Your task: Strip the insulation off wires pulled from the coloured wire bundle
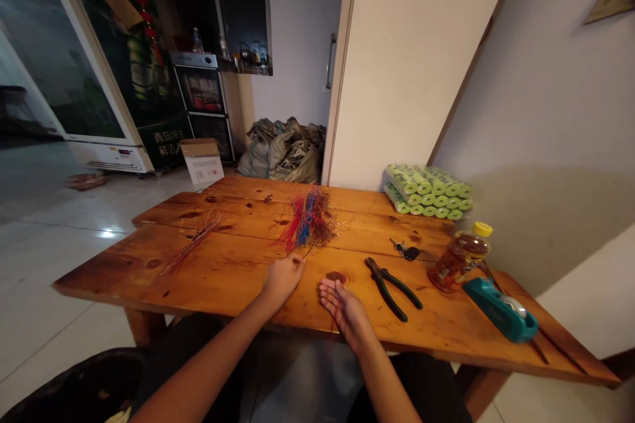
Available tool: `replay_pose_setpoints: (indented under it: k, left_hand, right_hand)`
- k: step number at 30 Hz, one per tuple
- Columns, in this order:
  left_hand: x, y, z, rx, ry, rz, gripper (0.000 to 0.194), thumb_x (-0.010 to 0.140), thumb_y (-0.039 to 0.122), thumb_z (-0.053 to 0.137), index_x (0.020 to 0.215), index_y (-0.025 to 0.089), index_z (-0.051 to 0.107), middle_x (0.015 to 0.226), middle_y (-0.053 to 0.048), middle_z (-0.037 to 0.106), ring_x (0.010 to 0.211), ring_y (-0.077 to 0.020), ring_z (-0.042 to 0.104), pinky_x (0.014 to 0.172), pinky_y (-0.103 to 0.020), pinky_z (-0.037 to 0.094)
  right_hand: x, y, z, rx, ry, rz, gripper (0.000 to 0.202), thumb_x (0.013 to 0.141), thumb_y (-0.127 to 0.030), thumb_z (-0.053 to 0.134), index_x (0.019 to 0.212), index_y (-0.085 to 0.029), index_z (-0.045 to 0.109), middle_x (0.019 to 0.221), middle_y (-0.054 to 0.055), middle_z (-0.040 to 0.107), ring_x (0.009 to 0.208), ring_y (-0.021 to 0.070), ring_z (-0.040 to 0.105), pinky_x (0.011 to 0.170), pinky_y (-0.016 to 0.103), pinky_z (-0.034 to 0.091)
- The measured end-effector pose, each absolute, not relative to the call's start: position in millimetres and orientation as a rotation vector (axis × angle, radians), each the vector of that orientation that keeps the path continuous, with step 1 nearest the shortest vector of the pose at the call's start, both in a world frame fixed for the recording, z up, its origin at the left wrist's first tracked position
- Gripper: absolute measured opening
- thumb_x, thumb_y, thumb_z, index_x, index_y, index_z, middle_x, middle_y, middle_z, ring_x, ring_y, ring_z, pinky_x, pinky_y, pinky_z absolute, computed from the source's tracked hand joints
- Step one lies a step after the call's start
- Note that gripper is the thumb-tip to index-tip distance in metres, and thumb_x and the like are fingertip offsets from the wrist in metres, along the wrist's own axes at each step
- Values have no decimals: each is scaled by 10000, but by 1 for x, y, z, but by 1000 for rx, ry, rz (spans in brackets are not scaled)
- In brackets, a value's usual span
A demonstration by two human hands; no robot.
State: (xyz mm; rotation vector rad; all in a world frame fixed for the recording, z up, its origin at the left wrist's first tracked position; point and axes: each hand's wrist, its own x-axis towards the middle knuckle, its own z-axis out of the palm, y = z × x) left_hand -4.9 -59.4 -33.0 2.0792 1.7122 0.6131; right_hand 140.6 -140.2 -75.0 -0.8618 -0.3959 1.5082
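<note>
A pile of thin red, blue and brown wires (310, 215) lies on the wooden table (268, 277). Just in front of it, my left hand (285, 276) is closed, with a thin dark twisted strand pinched at its fingertips. My right hand (343, 307) is at the table's front edge, palm up with fingers curled, and a thin red wire runs from it down past the edge. To the right of that hand lie green-handled cutting pliers (391, 287), their jaws pointing away. A smaller bundle of reddish wires (193, 244) rests on the left part of the table.
Keys (407, 251), a drink bottle with a yellow cap (459, 259) and a teal tape dispenser (501, 310) are on the right. Green rolls (429, 192) are stacked at the back right. A black bin (84, 386) stands on the floor at lower left.
</note>
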Motion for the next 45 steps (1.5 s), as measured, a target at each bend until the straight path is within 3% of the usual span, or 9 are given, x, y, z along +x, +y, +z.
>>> replay_pose_setpoints:
  k: [6,15,20,32,39,42,45]
  left_hand:
    - [21,-24,-39,1995,1759,620,372,816,462,438,853,196,696,855,-121,711,846,-248,637,665,-287,397]
    - [30,-2,-56,1807,1717,747,300,789,393,476,702,198,686,613,-41,673,596,-167,602,536,-240,337]
    - [30,-3,-61,1726,1641,840,234,741,332,508,629,187,653,575,-21,636,571,-153,569,532,-235,330]
    - [2,-80,-57,1665,1180,800,228,655,358,522,604,154,610,491,17,539,493,-124,498,522,-229,361]
    - [-17,-114,-49,1675,1100,648,199,656,320,517,590,155,608,454,39,485,457,-115,449,499,-231,324]
    - [-21,-120,-45,1688,1093,597,194,662,311,519,592,158,614,449,42,476,456,-111,440,499,-226,320]
    - [-24,-127,-43,1720,1099,540,183,680,298,517,612,164,622,453,42,485,458,-109,441,496,-220,317]
  right_hand:
    - [142,-140,-75,-864,-399,1489,251,718,-313,692,819,-83,699,723,81,710,633,108,644,630,194,510]
    - [141,-138,-76,-858,-385,1487,247,727,-305,682,817,-75,697,728,83,712,618,111,645,606,191,515]
    - [141,-138,-75,-855,-366,1492,217,755,-281,653,815,-77,697,710,75,711,609,107,644,595,186,512]
    - [140,-140,-71,-832,-358,1535,207,813,-251,575,817,-77,687,800,102,714,730,142,657,751,248,495]
    - [135,-147,-62,-645,-415,1754,303,764,-313,641,1004,-129,630,980,85,674,912,177,616,799,311,467]
    - [135,-147,-63,-581,-429,1701,260,737,-302,674,942,-147,634,823,34,668,846,156,612,799,299,459]
    - [135,-148,-63,-503,-436,1680,153,736,-281,681,811,-165,617,555,-61,514,591,91,536,729,273,469]
